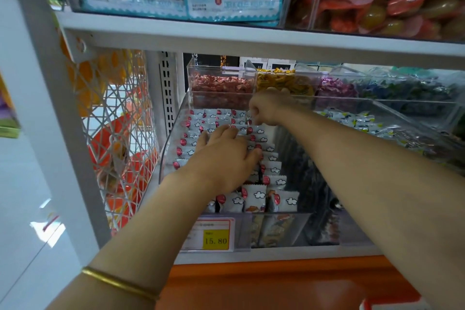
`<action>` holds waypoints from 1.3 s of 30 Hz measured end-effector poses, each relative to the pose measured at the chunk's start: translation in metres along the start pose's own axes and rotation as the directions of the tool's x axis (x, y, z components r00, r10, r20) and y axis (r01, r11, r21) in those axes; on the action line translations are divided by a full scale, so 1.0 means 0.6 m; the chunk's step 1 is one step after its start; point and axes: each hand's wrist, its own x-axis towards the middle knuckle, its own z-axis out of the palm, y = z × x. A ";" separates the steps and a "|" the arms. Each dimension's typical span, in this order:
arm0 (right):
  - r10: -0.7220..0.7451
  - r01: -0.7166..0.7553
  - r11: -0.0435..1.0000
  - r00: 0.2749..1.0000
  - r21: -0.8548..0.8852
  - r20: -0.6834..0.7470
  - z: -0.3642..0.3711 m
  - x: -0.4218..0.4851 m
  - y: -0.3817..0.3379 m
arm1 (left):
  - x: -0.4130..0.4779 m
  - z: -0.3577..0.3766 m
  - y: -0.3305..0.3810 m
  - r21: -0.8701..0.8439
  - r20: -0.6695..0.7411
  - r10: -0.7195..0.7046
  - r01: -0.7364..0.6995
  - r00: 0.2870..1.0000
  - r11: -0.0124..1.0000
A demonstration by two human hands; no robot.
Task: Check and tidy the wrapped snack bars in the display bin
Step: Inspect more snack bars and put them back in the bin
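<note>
I have both hands inside the clear acrylic display bin (168, 148) on the lower shelf, among the rows of white wrapped snack bars with red seals and small cloud prints (273, 181). The bars stand on edge in ranks that run from the bin's front wall to its back wall, filling most of its left and middle part.

My left hand (224, 158) lies palm down on the bars near the bin's middle, fingers spread loosely and flat across several wrapper tops, thumb out toward the right-hand rank. A thin gold bangle (120, 284) sits on that forearm. My right hand (266, 108) is curled near the back wall, fingertips bent under; it seems to pinch the top edge of one bar, though I cannot tell for certain, since the knuckles hide the tips.

To do this step well, I judge the left hand should keep light, even pressure so the neighbouring ranks do not topple while the right one lifts or straightens a single bar. I would pull straight up by the crimped edge, not sideways, as the thin wrappers probably crumple and slide easily. The bars by the front wall, above the yellow price tag (216, 240), lean unevenly and look due for squaring next.
</note>
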 end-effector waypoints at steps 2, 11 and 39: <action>0.057 -0.040 0.981 0.995 0.191 -0.082 -0.007 -0.007 0.010 | -0.003 -0.004 0.000 0.002 -0.015 0.000 0.000 1.000 1.000; 0.454 -0.008 0.734 0.750 0.679 -0.481 -0.050 -0.146 0.040 | -0.046 -0.039 0.021 -0.214 -0.298 -0.069 0.004 0.952 0.977; 0.315 0.101 -0.654 0.937 0.750 0.149 -0.048 -0.378 -0.034 | -0.145 -0.032 0.050 -0.921 -0.218 -0.416 -0.045 0.883 0.387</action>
